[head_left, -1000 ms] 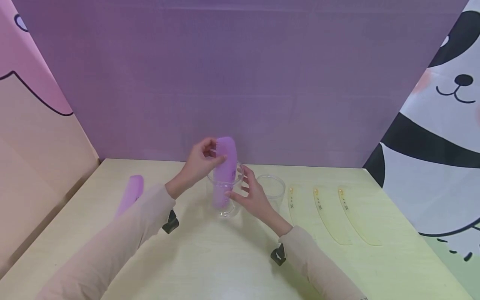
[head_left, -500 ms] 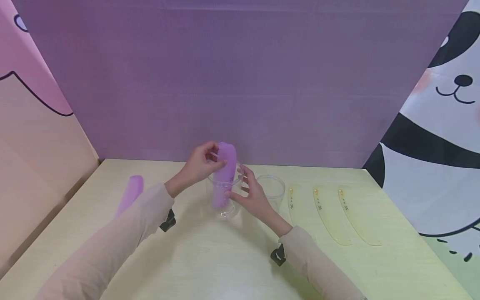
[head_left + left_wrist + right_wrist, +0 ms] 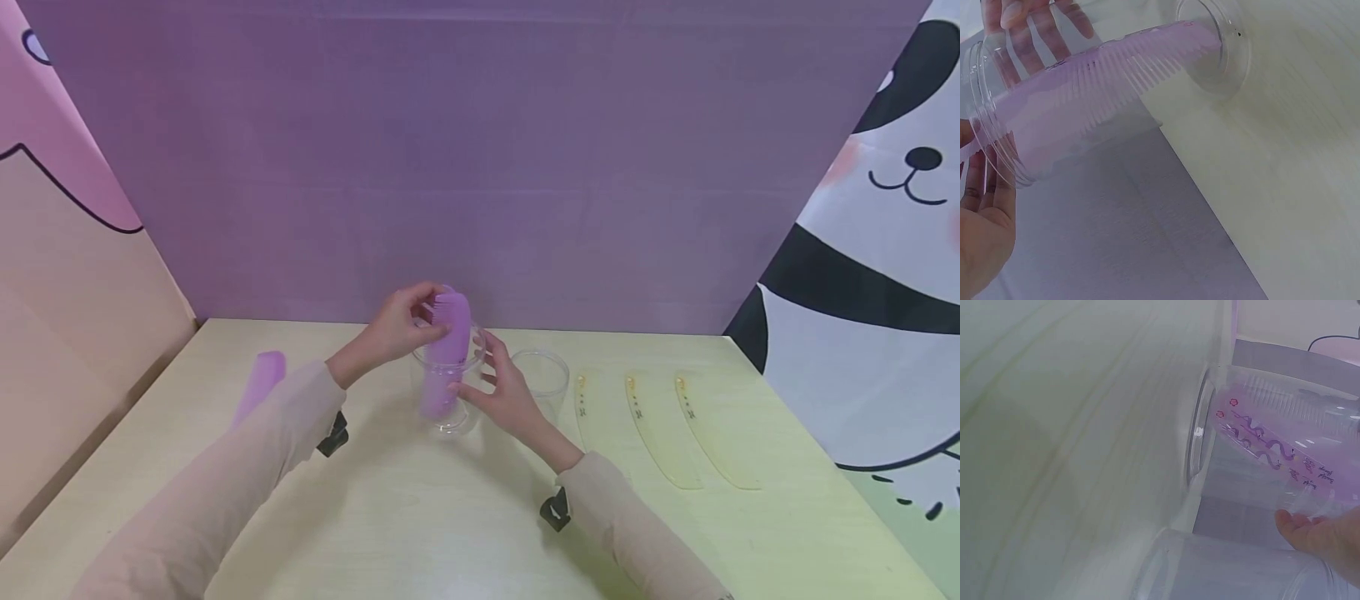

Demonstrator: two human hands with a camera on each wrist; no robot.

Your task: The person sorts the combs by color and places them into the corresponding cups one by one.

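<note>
A clear plastic cup (image 3: 467, 417) stands upright near the table's back edge, with a purple comb (image 3: 448, 342) upright inside it. My left hand (image 3: 399, 327) pinches the comb's upper end, thumb in front, above the rim. Around the cup's right side curl the fingers and thumb of my right hand (image 3: 504, 393). The left wrist view shows the comb's teeth (image 3: 1110, 87) through the cup wall, with the left hand (image 3: 988, 240) at the rim. In the right wrist view, dark print and red flowers mark the comb (image 3: 1279, 450); the right thumb (image 3: 1291, 530) lies beside the cup.
Just right of my right hand stands a second clear cup (image 3: 551, 375). Beyond it, three translucent yellow combs (image 3: 654, 437) lie on the table (image 3: 420, 533). Another purple comb (image 3: 262, 383) lies at the left, partly hidden by the left sleeve. A purple backdrop (image 3: 480, 167) rises behind.
My left hand has lowered the purple comb a little inside the cup, its top now closer to the rim. The right hand has stayed in place on the cup.
</note>
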